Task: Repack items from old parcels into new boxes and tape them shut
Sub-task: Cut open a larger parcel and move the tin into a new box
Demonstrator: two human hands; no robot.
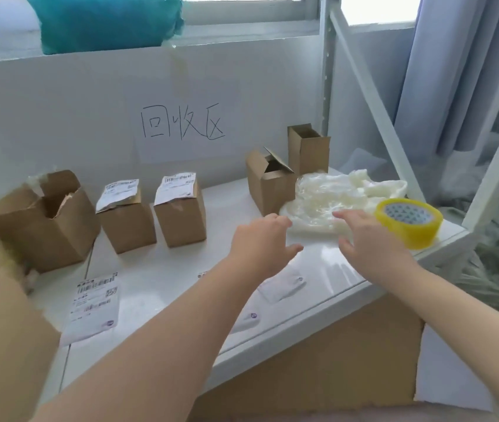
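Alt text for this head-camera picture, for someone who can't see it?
A person's left hand and right hand, fingers spread, reach across a white table toward crumpled clear plastic wrap beside a yellow tape roll. Cardboard boxes stand behind, and a loose shipping label lies nearer.

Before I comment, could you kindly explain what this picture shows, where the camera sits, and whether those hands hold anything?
There is no machine: a person wears one camera on the head, looking down at their own bare arms. The left hand and right hand are open, holding nothing, reaching toward crumpled plastic wrap on the white table. Beside it sits a yellow tape roll. Further left stand two labelled boxes and a torn box; two open boxes stand behind the wrap.
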